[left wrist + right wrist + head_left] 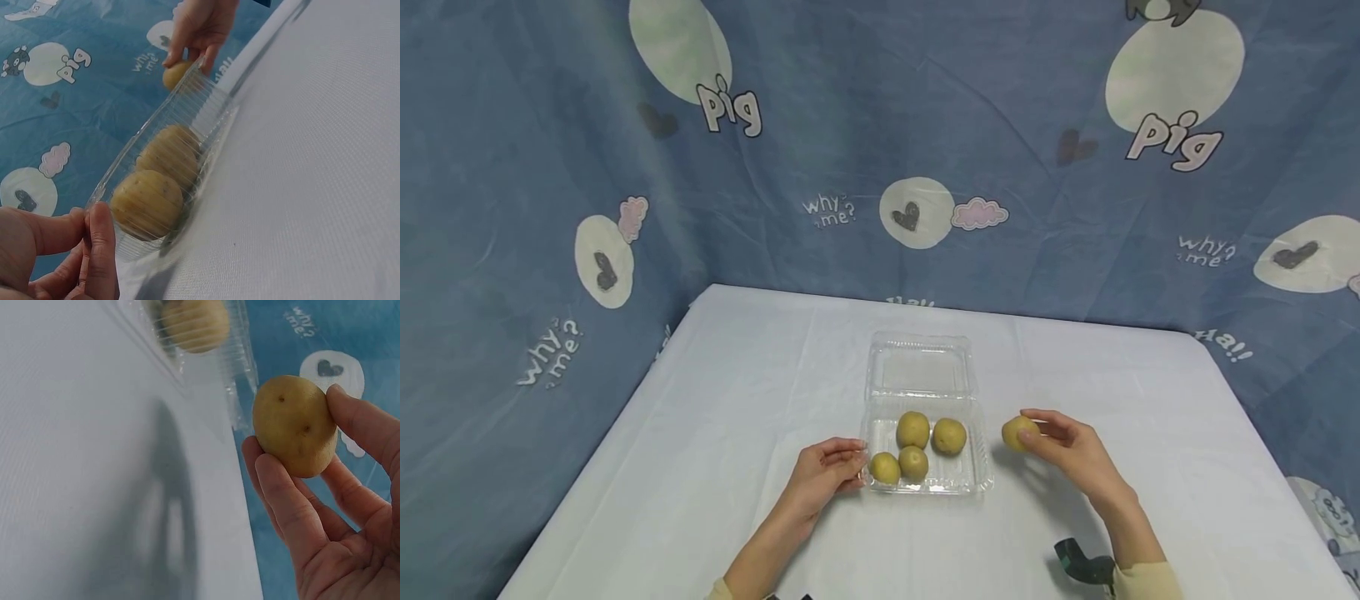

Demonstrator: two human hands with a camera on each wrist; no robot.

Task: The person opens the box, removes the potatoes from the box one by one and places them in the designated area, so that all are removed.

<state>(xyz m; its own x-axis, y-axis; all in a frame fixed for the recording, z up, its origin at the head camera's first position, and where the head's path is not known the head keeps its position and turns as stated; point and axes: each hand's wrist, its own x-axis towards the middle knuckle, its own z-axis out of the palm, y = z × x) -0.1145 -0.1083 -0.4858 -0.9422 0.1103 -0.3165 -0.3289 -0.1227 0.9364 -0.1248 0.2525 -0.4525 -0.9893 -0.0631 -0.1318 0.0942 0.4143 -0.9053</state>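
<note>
My right hand point(1070, 450) holds a yellow-brown potato point(295, 427) between thumb and fingers, just right of a clear plastic clamshell container point(958, 482). A shadow falls on the table below that hand. Inside the container's base lie several more potatoes point(913, 430), two at the back and two at the front left. Its lid point(921, 367) is folded back, away from me. At the left rim, my left hand point(826, 477) pinches the container's edge between thumb and fingers; the left wrist view shows this grip beside the nearest potato point(147, 205).
A white cloth covers the table point(722, 392). Blue printed fabric point(820, 150) hangs behind the table and along its sides. A dark curved strap or mount point(1082, 563) sits at my right wrist, close to the sleeve.
</note>
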